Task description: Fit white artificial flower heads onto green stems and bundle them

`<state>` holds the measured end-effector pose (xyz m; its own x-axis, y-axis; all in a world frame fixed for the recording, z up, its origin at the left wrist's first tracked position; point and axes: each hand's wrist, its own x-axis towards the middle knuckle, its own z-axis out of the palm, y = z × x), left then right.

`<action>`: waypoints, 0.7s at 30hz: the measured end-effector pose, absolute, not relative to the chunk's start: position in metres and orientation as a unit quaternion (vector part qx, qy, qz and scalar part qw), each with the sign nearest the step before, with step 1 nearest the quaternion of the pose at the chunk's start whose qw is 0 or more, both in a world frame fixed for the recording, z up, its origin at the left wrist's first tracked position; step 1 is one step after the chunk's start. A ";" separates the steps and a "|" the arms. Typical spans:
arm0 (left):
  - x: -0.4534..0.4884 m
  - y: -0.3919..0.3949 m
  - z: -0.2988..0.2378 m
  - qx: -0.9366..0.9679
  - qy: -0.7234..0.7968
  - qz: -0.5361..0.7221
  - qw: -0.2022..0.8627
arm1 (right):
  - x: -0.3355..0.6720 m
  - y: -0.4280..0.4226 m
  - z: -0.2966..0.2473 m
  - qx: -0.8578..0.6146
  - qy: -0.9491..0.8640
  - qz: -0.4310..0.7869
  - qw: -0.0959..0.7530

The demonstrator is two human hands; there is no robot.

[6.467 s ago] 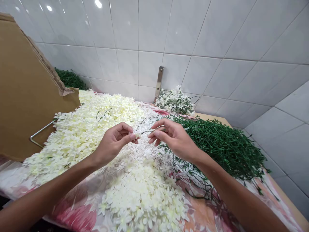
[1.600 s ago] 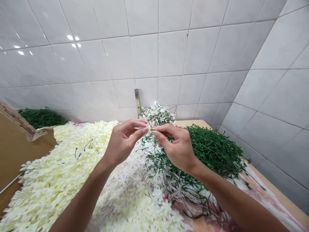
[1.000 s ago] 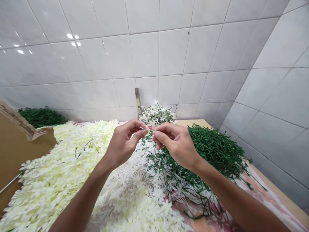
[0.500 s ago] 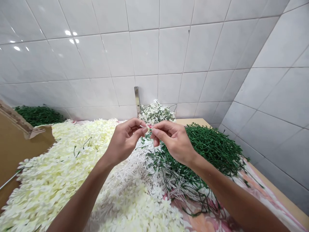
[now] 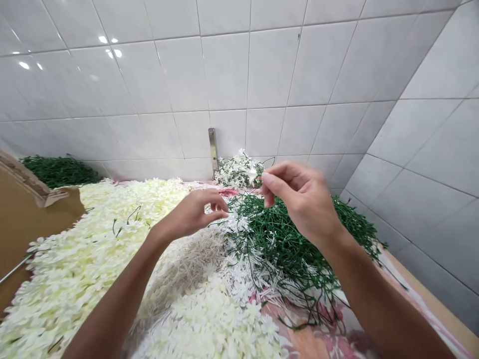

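- Our left hand point(image 5: 189, 212) hung over cream fabric blossoms point(image 5: 75, 259), fingers loosely curled, nothing visible in them.
- Our right hand point(image 5: 301, 199) hung above green plastic stems point(image 5: 284, 244), its thumb and fingertips point(image 5: 264, 178) pinched; any held piece was too small to tell.

Flower heads point(image 5: 86, 259) are lying left on my worktop point(image 5: 436, 311), stems point(image 5: 284, 249) are sitting right, a bunch point(image 5: 237, 172) is leaning behind against the tiled wall point(image 5: 262, 75).

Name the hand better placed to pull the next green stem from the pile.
Right, probably: the right hand hangs just above the green stems, while the left hand sits farther off, over the white flowers.
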<state>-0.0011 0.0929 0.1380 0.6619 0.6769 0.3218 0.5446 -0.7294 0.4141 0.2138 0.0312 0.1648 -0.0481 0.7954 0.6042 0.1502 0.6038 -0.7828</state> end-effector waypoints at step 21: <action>-0.022 0.120 0.122 0.871 0.472 -0.034 0.127 | 0.226 0.034 0.167 -0.339 -0.661 0.198 0.639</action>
